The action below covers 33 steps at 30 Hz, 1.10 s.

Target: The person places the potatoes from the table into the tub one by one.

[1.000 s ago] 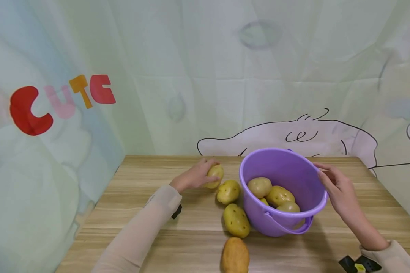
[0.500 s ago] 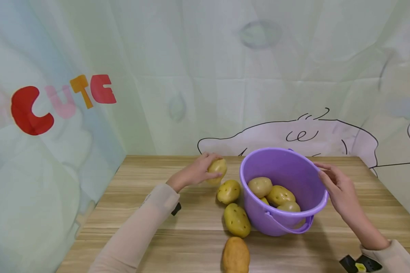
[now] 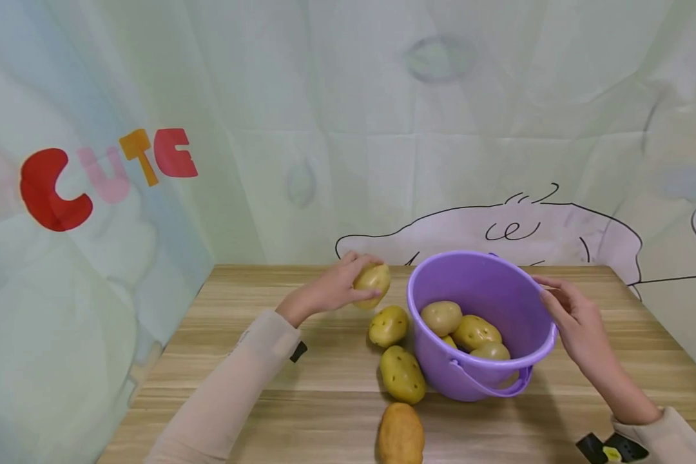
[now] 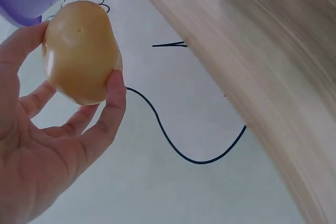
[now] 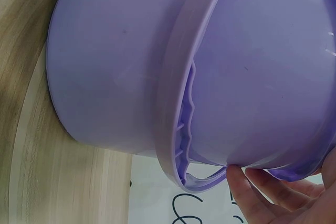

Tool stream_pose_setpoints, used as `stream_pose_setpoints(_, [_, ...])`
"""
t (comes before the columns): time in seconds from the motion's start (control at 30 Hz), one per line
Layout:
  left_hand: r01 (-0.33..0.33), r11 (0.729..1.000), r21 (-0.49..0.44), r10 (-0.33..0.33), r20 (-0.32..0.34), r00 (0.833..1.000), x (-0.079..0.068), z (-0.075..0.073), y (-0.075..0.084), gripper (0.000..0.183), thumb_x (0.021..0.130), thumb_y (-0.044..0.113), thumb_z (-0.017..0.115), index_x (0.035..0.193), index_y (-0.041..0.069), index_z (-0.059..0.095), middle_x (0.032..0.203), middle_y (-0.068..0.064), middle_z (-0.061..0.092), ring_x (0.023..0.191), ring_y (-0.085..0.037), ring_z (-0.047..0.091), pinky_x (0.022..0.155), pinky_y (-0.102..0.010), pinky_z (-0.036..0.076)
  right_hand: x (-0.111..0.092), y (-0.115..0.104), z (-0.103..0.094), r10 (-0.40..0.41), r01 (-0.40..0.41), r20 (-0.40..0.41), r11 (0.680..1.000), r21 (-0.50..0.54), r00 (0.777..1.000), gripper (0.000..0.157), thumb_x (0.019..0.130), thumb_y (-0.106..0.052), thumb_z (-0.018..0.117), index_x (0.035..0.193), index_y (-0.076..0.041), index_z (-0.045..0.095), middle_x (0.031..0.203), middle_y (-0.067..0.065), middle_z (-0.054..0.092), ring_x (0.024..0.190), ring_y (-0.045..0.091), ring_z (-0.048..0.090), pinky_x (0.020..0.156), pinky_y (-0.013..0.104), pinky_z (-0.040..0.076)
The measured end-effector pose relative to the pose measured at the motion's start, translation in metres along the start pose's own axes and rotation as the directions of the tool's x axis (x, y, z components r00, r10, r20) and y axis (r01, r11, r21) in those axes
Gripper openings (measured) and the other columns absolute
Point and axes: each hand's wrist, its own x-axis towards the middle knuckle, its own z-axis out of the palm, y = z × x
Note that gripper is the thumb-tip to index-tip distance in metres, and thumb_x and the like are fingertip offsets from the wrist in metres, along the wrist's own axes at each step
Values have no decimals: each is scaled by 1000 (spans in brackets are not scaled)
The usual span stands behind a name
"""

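Observation:
My left hand [image 3: 338,283] grips a yellow potato [image 3: 372,285] between thumb and fingers, up off the table and left of the bucket. In the left wrist view the fingertips pinch this potato [image 4: 81,51] at its sides. A purple bucket [image 3: 449,377] stands right of the middle with several potatoes [image 3: 477,333] inside. At its right side, my right hand [image 3: 577,322] holds the rim. The right wrist view shows fingers [image 5: 244,192] against the bucket wall [image 5: 252,82], just beyond the hanging handle [image 5: 173,77]; the thumb is mostly out of that view.
Two yellow potatoes, one nearer the back [image 3: 388,326] and one in front of it [image 3: 402,375], lie along the bucket's left side. An orange-brown potato-like vegetable [image 3: 401,435] lies at the near edge of view. A printed cloth [image 3: 325,161] hangs behind the wooden table [image 3: 255,380].
My left hand has lifted the potato and carried it slightly right, towards the bucket. The right hand and the bucket have stayed in place.

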Motion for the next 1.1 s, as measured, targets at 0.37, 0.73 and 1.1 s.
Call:
stream_pose_setpoints(0.37, [-37, 999, 31, 39, -48, 998, 0, -12, 14, 59, 95, 38, 67, 146, 17, 45, 130, -16, 46, 101, -24, 54, 79, -37, 52, 1, -1, 0, 5, -5, -1, 1000, 0, 1000, 33, 104, -13, 51, 131, 5, 58, 104, 17, 70, 85, -6, 61, 68, 13, 50])
stream_pose_setpoints(0.73, [-101, 994, 42, 105, -111, 988, -2, -19, 26, 58, 96, 38, 67, 146, 19, 45, 130, -14, 46, 102, -23, 52, 80, -38, 52, 0, 0, -1, -5, 5, 2, 1000, 19, 1000, 33, 104, -13, 51, 131, 5, 58, 99, -18, 65, 85, -4, 62, 67, 14, 50])
stream_pose_setpoints(1.1, [-132, 991, 34, 135, -131, 982, -2, -27, 37, 57, 96, 38, 65, 146, 19, 46, 128, -12, 47, 101, -22, 52, 80, -38, 50, 0, 0, 0, -11, 11, 1, 1000, 22, 1000, 32, 104, -12, 51, 130, 5, 58, 97, -24, 63, 84, -6, 62, 67, 13, 50])
